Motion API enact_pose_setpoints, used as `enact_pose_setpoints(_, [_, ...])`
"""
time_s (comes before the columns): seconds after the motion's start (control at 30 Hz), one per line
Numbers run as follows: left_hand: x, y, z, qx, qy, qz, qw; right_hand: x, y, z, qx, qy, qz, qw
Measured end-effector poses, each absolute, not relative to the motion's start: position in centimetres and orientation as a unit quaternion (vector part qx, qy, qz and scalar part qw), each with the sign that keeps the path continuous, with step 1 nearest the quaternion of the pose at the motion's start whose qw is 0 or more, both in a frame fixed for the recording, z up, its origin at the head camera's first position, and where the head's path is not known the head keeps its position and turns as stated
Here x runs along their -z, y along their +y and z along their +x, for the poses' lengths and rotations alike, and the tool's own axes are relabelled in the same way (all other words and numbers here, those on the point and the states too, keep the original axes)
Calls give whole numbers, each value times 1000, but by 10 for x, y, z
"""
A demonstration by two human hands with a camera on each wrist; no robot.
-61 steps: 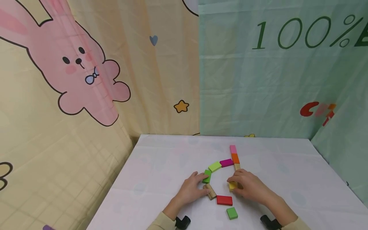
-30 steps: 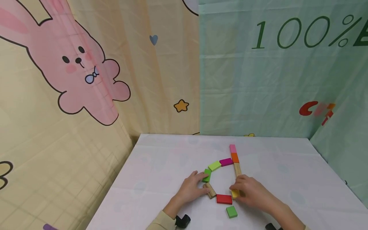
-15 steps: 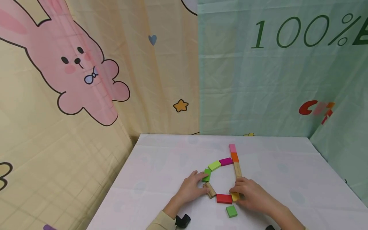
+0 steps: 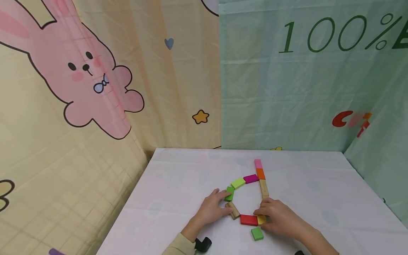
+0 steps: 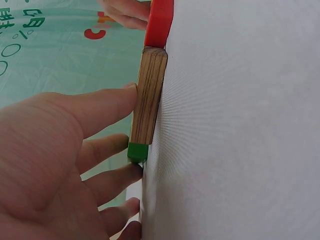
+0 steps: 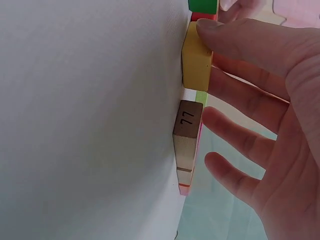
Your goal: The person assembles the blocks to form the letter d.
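Observation:
A ring of flat coloured blocks lies on the white table. My right hand (image 4: 278, 217) pinches a yellow block (image 6: 196, 60), thumb on one side and fingers on the other, against the right end of the red block (image 4: 248, 220). At the left of the ring my left hand (image 4: 211, 208) rests with fingers extended. Its thumb touches the brown wood-grain block (image 5: 149, 97), and a fingertip lies on the dark green block (image 4: 229, 194). Beyond my right fingertips lies a light wooden block (image 4: 264, 189), marked 77 in the right wrist view; a gap separates it from the yellow one.
A lime block (image 4: 238, 183) and a magenta block (image 4: 251, 179) form the far side. Orange (image 4: 260, 174) and pink (image 4: 258, 163) blocks extend towards the back. A loose green block (image 4: 257, 233) lies at the near side. Printed curtains hang behind the white table (image 4: 178, 166).
My right hand has drawn the yellow block towards the near side until it meets the red block's end, uncovering more of the light wooden block. My left hand has stayed in place.

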State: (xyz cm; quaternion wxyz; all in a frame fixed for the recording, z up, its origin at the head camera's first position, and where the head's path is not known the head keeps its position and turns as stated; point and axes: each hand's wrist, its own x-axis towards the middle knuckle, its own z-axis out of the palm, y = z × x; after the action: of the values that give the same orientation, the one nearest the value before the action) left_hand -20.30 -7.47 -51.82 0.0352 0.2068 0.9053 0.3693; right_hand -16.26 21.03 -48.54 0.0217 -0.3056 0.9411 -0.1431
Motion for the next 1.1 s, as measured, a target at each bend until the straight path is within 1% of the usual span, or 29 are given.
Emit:
enact_pose_setpoints(0.3, [517, -74, -202, -368, 906, 208, 34, 489, 206, -163, 147, 937, -317, 14])
enact_pose_setpoints(0.77, [517, -74, -202, -364, 908, 205, 35, 486, 202, -161, 150, 942, -299, 29])
enact_pose_setpoints(0.9, [517, -74, -202, -362, 908, 206, 32, 482, 203, -158, 144, 942, -302, 12])
enact_pose_setpoints(1.0, [517, -74, -202, -362, 908, 207, 32, 477, 204, -154, 143, 937, -318, -6])
enact_pose_setpoints(1.1, [518, -74, -202, -362, 909, 204, 34, 471, 202, -149, 148, 931, -334, -11])
